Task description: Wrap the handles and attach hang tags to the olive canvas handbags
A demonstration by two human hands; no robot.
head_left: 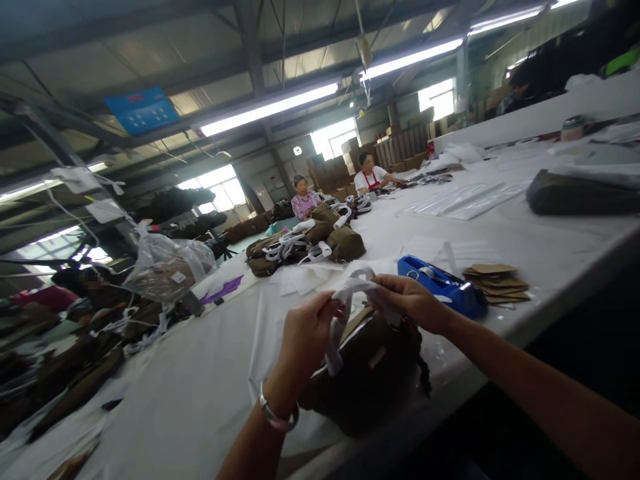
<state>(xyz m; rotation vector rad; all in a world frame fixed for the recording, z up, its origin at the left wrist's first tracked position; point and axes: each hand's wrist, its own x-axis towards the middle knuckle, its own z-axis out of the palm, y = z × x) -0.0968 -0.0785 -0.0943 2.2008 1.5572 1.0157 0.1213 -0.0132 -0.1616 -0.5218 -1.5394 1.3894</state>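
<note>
A dark brown bag (360, 387) stands at the near edge of the table, a small light label on its side. Above it, a strap wrapped in white tissue paper (356, 285) makes a loop. My left hand (305, 337), with a bracelet on the wrist, pinches the wrapped strap on its left side. On the other side my right hand (410, 300) has its fingers closed on the same strap. One white paper end hangs down over the bag's front. The fingertips of both hands are partly hidden by the paper.
Just beyond my right hand lie a blue tape dispenser (440, 285) and a stack of brown paper pieces (497, 283). Further back is a pile of brown bags (320, 240). A plastic bag (167, 267) hangs at left. Two people sit across the table (190, 387).
</note>
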